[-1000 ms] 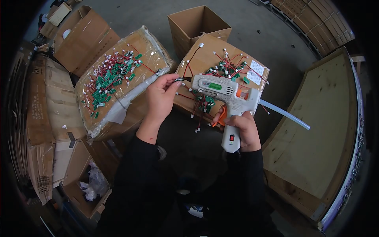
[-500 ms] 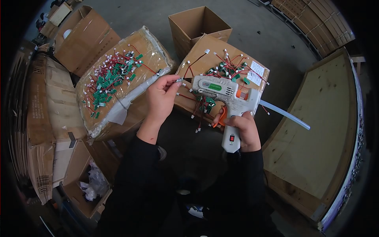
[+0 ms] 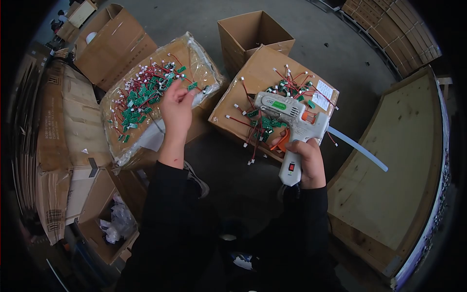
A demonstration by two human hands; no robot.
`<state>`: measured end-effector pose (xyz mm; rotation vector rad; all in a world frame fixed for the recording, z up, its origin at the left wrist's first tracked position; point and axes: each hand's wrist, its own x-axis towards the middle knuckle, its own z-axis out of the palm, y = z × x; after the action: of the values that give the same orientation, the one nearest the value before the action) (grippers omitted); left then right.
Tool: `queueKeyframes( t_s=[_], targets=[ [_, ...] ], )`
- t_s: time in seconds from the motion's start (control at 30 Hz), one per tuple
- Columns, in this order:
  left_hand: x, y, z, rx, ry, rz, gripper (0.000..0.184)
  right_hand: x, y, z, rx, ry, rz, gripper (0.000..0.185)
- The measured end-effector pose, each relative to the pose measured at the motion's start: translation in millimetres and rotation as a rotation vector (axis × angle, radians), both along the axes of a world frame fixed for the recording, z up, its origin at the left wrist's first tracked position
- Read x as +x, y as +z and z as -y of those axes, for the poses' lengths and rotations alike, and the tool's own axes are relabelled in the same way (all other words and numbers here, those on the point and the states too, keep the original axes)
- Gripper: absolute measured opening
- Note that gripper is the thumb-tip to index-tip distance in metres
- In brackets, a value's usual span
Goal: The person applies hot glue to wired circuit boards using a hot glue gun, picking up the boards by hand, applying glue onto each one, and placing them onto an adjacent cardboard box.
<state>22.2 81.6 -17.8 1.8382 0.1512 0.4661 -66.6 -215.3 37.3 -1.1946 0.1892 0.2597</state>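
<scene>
My left hand [image 3: 176,113] is closed in a pinch, with a small green circuit board [image 3: 192,86] at its fingertips. It hangs over the near edge of the left carton [image 3: 194,58], beside a heap of green circuit boards [image 3: 138,100] with red wires and white connectors. My right hand [image 3: 310,163] grips the handle of a white hot glue gun [image 3: 284,107] with an orange trigger, its nozzle pointing left. From the gun's back sticks a long translucent glue stick [image 3: 360,148]. Beneath the gun, more wired circuit boards [image 3: 265,127] lie on the right carton [image 3: 233,90].
An open cardboard box [image 3: 253,34] stands behind the right carton. Another open box [image 3: 114,44] is at the far left. Lower left, a box holds clear plastic bags [image 3: 118,221]. A wood-framed panel [image 3: 389,165] stands on the right.
My left hand has moved left with a circuit board, from near the glue gun's nozzle to the left carton. My right hand still holds the gun, in nearly the same place.
</scene>
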Motion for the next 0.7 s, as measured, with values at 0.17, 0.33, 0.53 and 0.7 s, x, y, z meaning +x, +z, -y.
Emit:
queueKeyframes(
  t_s=[0.17,0.33,0.53,0.7],
  targets=[
    [-2,-15,-4,-0.081,0.138,-0.150,0.061,2,4,2,0.040,-0.013,0.002,0.043],
    [-9,-3,20,0.056,-0.008,-0.134,0.043,2,8,1,0.069,-0.099,-0.005,0.048],
    [-19,-3,60,0.306,-0.235,-0.014,0.022,2,4,9,0.071,-0.114,-0.023,0.048],
    [-24,1,80,0.303,-0.307,-0.025,0.017,-1,1,22,0.082,-0.105,-0.056,0.046]
  ],
)
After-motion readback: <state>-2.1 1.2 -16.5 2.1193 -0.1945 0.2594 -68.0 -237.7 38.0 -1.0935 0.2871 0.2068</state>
